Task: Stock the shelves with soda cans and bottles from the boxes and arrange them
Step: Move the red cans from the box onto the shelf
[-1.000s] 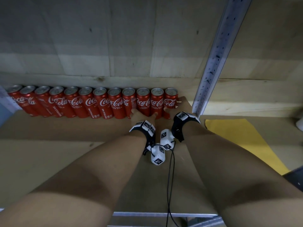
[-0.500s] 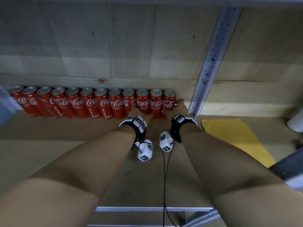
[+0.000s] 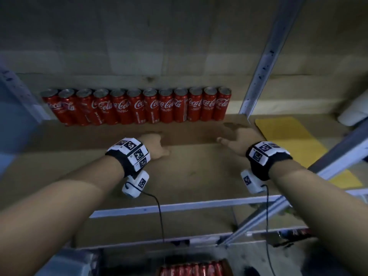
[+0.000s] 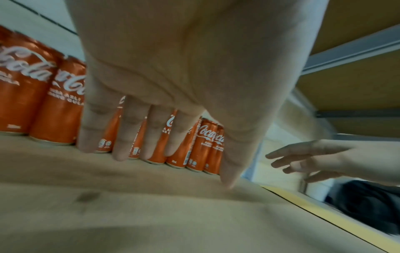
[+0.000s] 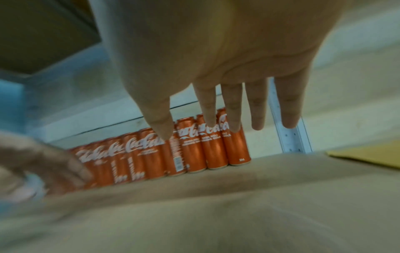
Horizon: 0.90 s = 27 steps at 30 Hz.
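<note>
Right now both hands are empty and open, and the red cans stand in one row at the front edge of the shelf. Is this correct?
Not quite. The left hand and right hand are empty and open, but the head view shows the row of red cans at the back of the shelf, against the wall.

Coca-Cola cans (image 3: 137, 106): twelve slim red cans, upright, touching side by side in one row along the shelf (image 3: 189, 160) back, upper-left to centre of frame. More red cans (image 3: 194, 269) at bottom centre, blurred.
</note>
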### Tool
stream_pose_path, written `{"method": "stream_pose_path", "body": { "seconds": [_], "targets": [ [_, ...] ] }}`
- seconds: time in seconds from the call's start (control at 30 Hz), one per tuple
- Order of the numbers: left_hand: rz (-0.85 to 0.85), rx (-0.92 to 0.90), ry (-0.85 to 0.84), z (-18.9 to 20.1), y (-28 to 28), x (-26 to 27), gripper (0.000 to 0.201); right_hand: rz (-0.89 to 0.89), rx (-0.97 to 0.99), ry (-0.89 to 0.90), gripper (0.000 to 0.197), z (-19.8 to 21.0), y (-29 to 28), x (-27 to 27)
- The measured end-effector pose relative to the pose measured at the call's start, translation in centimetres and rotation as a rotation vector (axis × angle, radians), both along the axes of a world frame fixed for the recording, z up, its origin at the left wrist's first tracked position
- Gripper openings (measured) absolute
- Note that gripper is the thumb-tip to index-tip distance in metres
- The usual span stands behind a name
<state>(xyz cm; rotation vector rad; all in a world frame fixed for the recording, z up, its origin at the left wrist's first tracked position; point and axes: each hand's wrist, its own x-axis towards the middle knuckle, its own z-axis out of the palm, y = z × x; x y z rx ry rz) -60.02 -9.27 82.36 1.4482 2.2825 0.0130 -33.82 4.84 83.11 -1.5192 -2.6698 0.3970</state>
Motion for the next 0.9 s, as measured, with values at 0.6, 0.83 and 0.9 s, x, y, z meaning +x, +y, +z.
{"method": "stream_pose_path", "body": {
  "seconds": [0.6, 0.83, 0.9],
  "targets": [
    [0.076, 0.054, -0.038, -4.9, -15.2, 17.5, 0.076, 0.226, 0.033, -0.063, 0.068, -7.3, -11.9, 19.0],
    [0.16, -0.014, -0.109, -7.5, -18.8, 29.1, 0.068, 0.343, -0.194, 0.08, 0.075, -13.7, -15.1, 29.1],
    [0.167, -0.133, -0.113, -9.2, -19.7, 31.1, 0.072, 0.355, -0.267, 0.017, 0.077, -15.9, -16.7, 31.1]
  ]
}}
